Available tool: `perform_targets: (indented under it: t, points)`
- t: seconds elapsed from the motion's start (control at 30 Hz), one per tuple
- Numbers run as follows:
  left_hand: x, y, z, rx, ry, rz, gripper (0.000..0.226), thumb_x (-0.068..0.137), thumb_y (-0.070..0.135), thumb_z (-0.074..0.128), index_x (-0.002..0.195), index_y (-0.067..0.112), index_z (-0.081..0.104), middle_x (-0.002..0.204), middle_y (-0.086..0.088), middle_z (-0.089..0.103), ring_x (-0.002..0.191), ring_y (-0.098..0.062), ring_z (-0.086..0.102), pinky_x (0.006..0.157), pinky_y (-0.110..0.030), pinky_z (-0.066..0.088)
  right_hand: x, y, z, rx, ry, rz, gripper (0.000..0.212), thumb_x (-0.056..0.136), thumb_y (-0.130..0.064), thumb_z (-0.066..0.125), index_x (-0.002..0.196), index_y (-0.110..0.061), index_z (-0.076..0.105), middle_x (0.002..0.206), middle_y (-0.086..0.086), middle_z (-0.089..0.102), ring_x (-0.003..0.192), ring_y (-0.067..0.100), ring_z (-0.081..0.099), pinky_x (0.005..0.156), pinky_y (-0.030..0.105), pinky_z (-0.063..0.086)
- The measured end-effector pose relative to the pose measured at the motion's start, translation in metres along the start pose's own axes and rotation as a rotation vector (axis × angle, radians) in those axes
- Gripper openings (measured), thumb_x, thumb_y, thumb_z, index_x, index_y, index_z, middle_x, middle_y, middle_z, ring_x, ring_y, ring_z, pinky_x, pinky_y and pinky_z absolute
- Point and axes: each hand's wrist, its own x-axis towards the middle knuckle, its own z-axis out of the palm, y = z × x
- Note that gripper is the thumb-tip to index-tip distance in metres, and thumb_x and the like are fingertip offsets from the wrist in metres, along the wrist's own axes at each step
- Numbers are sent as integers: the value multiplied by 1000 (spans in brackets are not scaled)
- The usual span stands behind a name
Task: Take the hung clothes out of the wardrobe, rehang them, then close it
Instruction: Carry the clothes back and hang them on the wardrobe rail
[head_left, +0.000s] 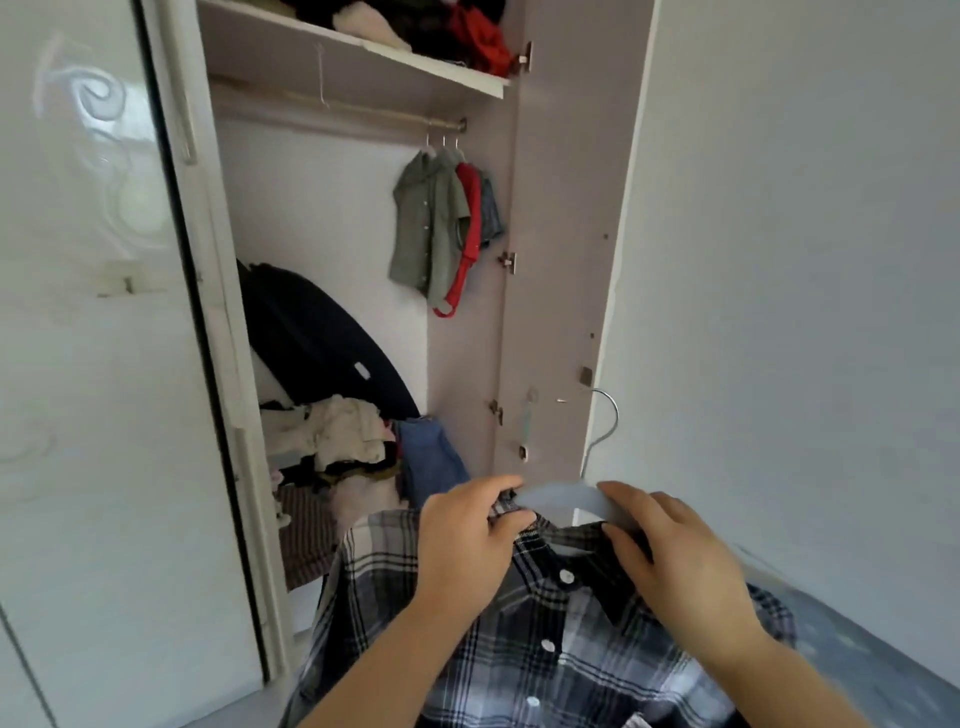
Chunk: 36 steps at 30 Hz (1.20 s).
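Note:
A dark plaid shirt (545, 639) with white buttons lies spread in front of me, low in the view. A pale grey hanger (563, 496) with a metal hook sits in its collar. My left hand (467, 540) pinches the left side of the collar by the hanger's end. My right hand (670, 551) grips the right side of the collar and hanger. The wardrobe (363, 218) stands open beyond. On its rail (363, 111), at the right end, hang a grey-green shirt (428, 223), a red garment (467, 234) and a blue-grey one (491, 213).
The open right door (566, 249) stands edge-on beside a white wall. A closed glossy white door (93, 364) is at left. Loose clothes (343, 447) and a dark bag (317, 338) fill the wardrobe floor. Folded clothes (467, 31) lie on the top shelf.

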Motion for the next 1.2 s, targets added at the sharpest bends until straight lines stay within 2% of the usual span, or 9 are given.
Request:
perform_targets:
  t: [0.17, 0.3, 0.4, 0.6, 0.7, 0.8, 0.87, 1.03, 1.2]
  points:
    - [62, -61, 7, 59, 102, 49, 29, 75, 24, 72, 101, 13, 70, 81, 2, 70, 69, -15, 64, 65, -40, 53, 80, -5, 50, -46, 31, -113, 46, 72, -18, 78, 115, -23, 62, 78, -7, 63, 64, 17, 61, 39, 26, 44]
    - [116, -99, 15, 49, 181, 20, 34, 76, 34, 64, 102, 13, 70, 86, 1, 69, 76, -17, 63, 69, -45, 51, 145, -6, 79, -50, 69, -164, 45, 74, -18, 77, 116, -25, 63, 78, -7, 63, 65, 17, 62, 39, 28, 47]
    - [154, -127, 26, -4, 206, -36, 31, 79, 30, 67, 105, 14, 69, 91, 1, 68, 82, -18, 63, 76, -47, 51, 194, -2, 102, -22, 76, -195, 46, 75, -16, 76, 118, -25, 62, 80, -7, 63, 65, 17, 62, 40, 28, 46]
    - [230, -192, 55, -9, 243, -108, 28, 80, 23, 70, 106, 15, 68, 95, 5, 66, 86, -10, 60, 79, -33, 50, 295, 16, 163, 5, 27, -314, 43, 81, -18, 69, 122, -26, 59, 87, -2, 65, 71, 21, 62, 48, 29, 46]
    - [270, -220, 69, 23, 312, -150, 28, 79, 25, 71, 106, 18, 67, 92, 13, 59, 86, -9, 59, 81, -32, 48, 344, 25, 192, 54, 45, -387, 42, 76, -12, 74, 115, -20, 64, 80, 0, 64, 65, 21, 63, 43, 28, 45]
    - [312, -244, 79, 68, 351, -170, 30, 79, 27, 70, 107, 19, 66, 91, 18, 53, 88, -8, 56, 83, -33, 48, 398, 33, 217, 99, 27, -407, 41, 82, -15, 69, 121, -22, 61, 91, 0, 66, 79, 21, 64, 50, 31, 50]
    - [339, -260, 85, 103, 363, -160, 29, 81, 26, 69, 109, 18, 66, 93, 17, 54, 88, -6, 55, 83, -29, 48, 434, 36, 234, 126, 36, -442, 40, 87, -19, 62, 126, -25, 57, 99, 0, 66, 91, 22, 61, 59, 33, 52]
    - [399, -310, 94, 193, 328, -143, 38, 86, 22, 64, 123, 16, 58, 112, 12, 54, 102, 0, 47, 91, -13, 34, 513, 35, 275, 131, 56, -490, 42, 86, -17, 63, 127, -25, 57, 92, 0, 64, 90, 22, 60, 55, 32, 48]
    - [467, -363, 95, 148, 320, -145, 37, 88, 17, 61, 125, 18, 55, 110, 18, 46, 103, 2, 43, 83, 6, 22, 592, 24, 317, 97, 70, -522, 40, 87, -19, 60, 126, -26, 56, 96, 2, 63, 93, 23, 59, 55, 36, 51]
